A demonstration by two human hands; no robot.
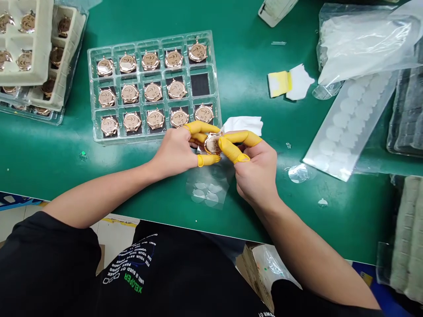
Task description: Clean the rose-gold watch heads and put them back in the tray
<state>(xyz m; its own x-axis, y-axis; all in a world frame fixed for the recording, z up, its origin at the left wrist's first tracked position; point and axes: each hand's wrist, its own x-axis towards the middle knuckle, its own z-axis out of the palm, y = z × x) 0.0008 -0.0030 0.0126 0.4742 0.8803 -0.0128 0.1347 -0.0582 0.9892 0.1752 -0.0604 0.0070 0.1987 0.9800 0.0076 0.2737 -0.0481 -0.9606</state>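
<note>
Between my two hands is a rose-gold watch case (212, 143), its back facing up. My left hand (185, 147), with yellow finger cots, grips the case's left side between thumb and fingers. My right hand (251, 160), also in yellow finger cots, pinches its right side, the thumb lying over the back. Just beyond them sits a clear compartment tray (150, 77) with similar watch cases on black pads; one compartment in the right column, middle row, shows only a black pad (200, 84). A white cloth (243, 125) lies behind my right hand.
Clear film with round stickers (205, 193) lies below my hands. Stacked trays (39, 77) stand at the left. A sticker sheet (346, 119), a plastic bag (366, 44), a yellow pad (279, 84) and dark trays (410, 114) are on the right. The green table's front edge runs near my body.
</note>
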